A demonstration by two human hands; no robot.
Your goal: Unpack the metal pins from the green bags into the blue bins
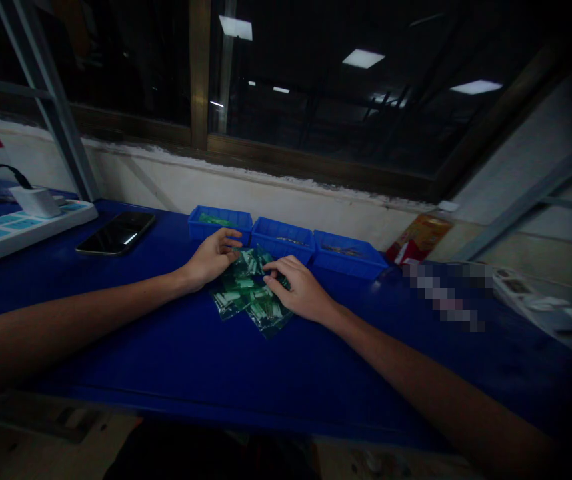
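Note:
Small clear green plastic bags with pale strip-like pieces inside lie in an overlapping pile (246, 293) on the blue tabletop. My left hand (212, 257) is at the pile's upper left edge, its fingers loosely bent and apart, with nothing visible in them. On the right side of the pile is my right hand (299, 285). Its fingers curl over the bags, and a gap shows between thumb and forefinger. I see nothing held there. Whether the right fingertips touch a bag is too dim to tell.
Behind the pile stand three blue bins: a left bin (221, 229) with green pieces, a middle bin (282, 248) and a right bin (350, 262) with small thin parts. A phone (116, 233) and a power strip (11, 230) lie left. A colourful packet (421, 237) leans at right.

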